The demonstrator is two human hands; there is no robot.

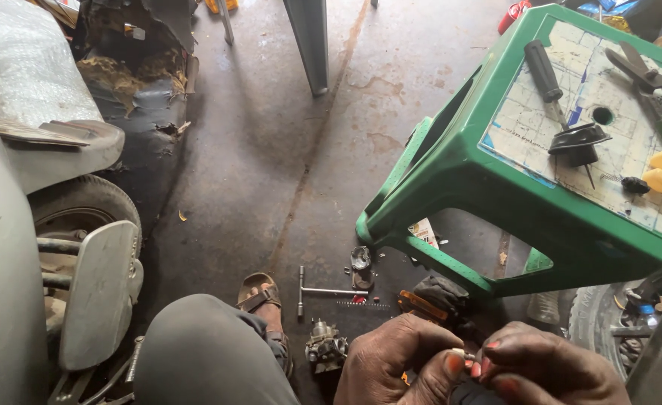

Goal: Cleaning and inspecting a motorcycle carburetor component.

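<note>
**Two hands pinch a small part above the workshop floor**

A green plastic stool stands on the stained concrete floor, carrying a black-handled screwdriver. Low in view, the left hand and right hand meet, fingertips closed together on a small pale metal part. A grey metal carburettor lies just beside the left hand.

Soft daylight, dim shadowed bottom, edges warped.
</note>
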